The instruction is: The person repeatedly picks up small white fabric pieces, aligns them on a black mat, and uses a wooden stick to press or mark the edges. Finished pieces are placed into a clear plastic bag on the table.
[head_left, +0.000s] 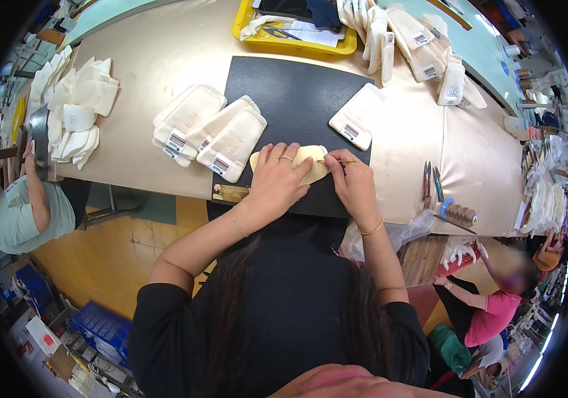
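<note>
My left hand (275, 178) lies across a pale yellow, rounded cloth piece (315, 174), gripping it against a black mat (290, 86), its fingers bent over the piece. In a pinch, my right hand (355, 184) holds a thin brass-coloured pointed tool (346, 161) at the piece's right end. The tool's tip is too small to make out. Beyond my left hand are several cream padded cloth pieces (236, 142) with printed labels, overlapping each other. Another labelled cream piece (357, 118) rests partly on the mat's right side.
A yellow tray (297, 46) with papers stands at the far edge. Cream piles lie left (91, 89) and far right (416, 43). Scissors (426, 184), a brown thread spool (461, 213) and a clear plastic bag (396, 235) are right. Other people sit on both sides.
</note>
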### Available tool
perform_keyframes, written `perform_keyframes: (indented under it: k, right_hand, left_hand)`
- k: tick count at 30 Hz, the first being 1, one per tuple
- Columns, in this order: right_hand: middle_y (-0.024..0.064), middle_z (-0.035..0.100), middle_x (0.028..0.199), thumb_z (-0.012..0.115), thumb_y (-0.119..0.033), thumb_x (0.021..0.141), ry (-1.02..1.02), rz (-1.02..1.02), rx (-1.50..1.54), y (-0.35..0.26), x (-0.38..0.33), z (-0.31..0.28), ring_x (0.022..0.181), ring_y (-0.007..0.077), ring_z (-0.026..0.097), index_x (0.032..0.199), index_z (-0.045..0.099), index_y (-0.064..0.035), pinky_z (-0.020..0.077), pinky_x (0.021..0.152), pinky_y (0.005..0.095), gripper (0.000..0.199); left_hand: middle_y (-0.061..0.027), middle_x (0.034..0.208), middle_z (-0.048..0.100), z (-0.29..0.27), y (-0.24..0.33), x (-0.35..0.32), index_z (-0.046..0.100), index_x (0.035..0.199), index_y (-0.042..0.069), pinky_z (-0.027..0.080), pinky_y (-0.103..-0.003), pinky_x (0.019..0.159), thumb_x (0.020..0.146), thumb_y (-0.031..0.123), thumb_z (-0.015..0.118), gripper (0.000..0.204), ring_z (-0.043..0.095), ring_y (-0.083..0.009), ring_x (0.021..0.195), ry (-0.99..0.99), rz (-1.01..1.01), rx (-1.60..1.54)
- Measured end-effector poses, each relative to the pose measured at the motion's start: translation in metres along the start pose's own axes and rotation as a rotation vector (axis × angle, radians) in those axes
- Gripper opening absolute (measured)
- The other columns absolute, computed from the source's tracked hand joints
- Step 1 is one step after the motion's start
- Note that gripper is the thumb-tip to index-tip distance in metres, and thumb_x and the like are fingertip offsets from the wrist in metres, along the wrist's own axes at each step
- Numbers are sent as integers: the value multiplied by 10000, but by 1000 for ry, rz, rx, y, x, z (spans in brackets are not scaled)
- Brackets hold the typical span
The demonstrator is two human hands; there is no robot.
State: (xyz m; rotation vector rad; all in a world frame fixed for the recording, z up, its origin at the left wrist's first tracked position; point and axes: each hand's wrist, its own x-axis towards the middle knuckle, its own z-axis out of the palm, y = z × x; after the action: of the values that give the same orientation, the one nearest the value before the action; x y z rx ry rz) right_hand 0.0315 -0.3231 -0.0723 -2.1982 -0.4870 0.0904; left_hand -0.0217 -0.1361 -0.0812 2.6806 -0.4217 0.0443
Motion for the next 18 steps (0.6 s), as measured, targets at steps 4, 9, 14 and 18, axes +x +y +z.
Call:
perform_keyframes:
  k: [4, 9, 14, 18]
  right_hand:
    - [140, 694, 865, 655, -146, 967, -41, -40, -71, -3, 5, -3, 713, 341, 668, 928, 677, -10, 524, 636, 398, 143]
    - [137, 695, 873, 660, -144, 963, -164, -96, -232, -6, 10, -7, 715, 322, 676, 923, 669, -21, 532, 635, 379, 129]
    - [107, 685, 844, 688, -136, 940, -82, -101, -315, -9, 8, 5, 691, 313, 666, 881, 631, -37, 527, 609, 374, 128]
    - [103, 684, 829, 725, -136, 914, -73, -139, -289, -7, -2, 8, 672, 304, 666, 856, 603, -36, 521, 587, 370, 168]
  left_hand:
    - [-166, 1318, 568, -1, 0, 0, 684, 1245, 131, 367, -488, 1072, 752, 274, 825, 532, 508, -343, 1218, -13, -8, -6]
    - [-166, 1324, 560, -1, 0, 0, 682, 1232, 132, 364, -494, 1076, 753, 271, 824, 519, 503, -342, 1225, -13, 1, -4]
    - [-166, 1331, 552, 0, 1, -1, 674, 1226, 123, 358, -504, 1085, 753, 264, 824, 515, 501, -343, 1232, -15, -17, -5]
    - [-165, 1326, 553, 1, 1, -2, 670, 1221, 112, 358, -505, 1084, 748, 266, 827, 522, 501, -342, 1230, -7, -17, -10]
